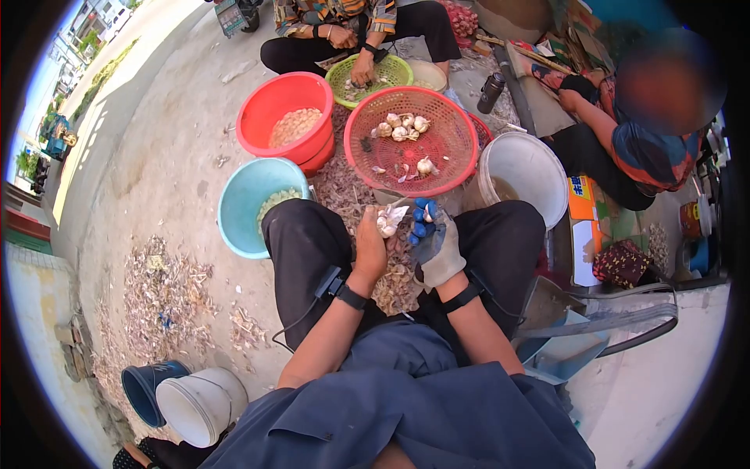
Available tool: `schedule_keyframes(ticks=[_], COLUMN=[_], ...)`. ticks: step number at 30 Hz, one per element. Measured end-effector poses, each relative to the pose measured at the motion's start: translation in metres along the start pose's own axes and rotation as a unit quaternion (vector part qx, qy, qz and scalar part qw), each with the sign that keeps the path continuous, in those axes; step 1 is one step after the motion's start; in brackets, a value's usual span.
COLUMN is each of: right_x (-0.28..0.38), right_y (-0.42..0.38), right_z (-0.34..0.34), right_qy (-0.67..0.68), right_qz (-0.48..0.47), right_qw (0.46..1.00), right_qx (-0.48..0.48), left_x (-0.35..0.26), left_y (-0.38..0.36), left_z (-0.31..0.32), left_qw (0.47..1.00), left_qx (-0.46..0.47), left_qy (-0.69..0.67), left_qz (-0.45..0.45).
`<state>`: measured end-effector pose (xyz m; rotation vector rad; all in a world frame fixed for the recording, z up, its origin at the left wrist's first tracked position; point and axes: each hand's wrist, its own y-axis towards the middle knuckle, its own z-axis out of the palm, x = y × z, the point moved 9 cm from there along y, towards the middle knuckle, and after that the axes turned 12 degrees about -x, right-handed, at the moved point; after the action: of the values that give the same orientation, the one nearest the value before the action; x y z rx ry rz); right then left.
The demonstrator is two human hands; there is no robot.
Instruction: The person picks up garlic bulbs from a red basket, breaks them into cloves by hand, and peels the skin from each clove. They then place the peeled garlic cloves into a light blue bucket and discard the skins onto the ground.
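Garlic bulb (387, 224): gripped by left hand (370, 252), nearside of red basket (455, 146).
Gloved right hand (440, 248): curled alongside; hold unclear.
Skin (399, 213): likely loosens best, bulb steady.

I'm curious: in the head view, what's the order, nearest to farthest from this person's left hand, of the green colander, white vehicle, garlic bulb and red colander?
1. Garlic bulb: held in the left hand.
2. Red colander: in front of the knees.
3. Green colander: beyond the red one.
4. White vehicle: far left, in the background.
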<state>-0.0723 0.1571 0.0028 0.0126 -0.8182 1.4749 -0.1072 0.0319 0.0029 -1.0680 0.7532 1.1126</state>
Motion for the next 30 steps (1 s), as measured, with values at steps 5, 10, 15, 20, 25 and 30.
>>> schedule_keyframes(ticks=[5, 10, 15, 20, 25, 30], right_x=[-0.009, -0.008, 0.011, 0.023, 0.016, 0.017], right_y=[-0.001, -0.016, -0.013, -0.022, -0.021, -0.024], right_z=[0.0, 0.018, 0.02, 0.03, 0.026, 0.03], right_qy=[-0.045, -0.239, -0.404, -0.452, -0.505, -0.5], right_qz=[-0.028, -0.09, -0.223, -0.274, -0.287, -0.313], right_qw=[0.997, 0.965, 0.885, 0.849, 0.814, 0.807], right_qx=[-0.049, -0.055, -0.057, -0.005, 0.023, 0.019], left_x=[-0.002, 0.001, 0.007, 0.008, -0.002, -0.006], left_y=[0.01, 0.006, 0.005, 0.002, 0.0, 0.001], left_z=[-0.008, -0.012, -0.009, -0.006, -0.007, -0.006], left_qw=[0.993, 0.998, 0.999, 0.994, 0.994, 0.986], left_qx=[-0.068, -0.053, -0.03, -0.031, -0.009, 0.011], left_qy=[-0.095, -0.01, 0.008, -0.046, 0.109, 0.16], left_qz=[-0.002, 0.019, -0.005, -0.091, -0.024, 0.033])
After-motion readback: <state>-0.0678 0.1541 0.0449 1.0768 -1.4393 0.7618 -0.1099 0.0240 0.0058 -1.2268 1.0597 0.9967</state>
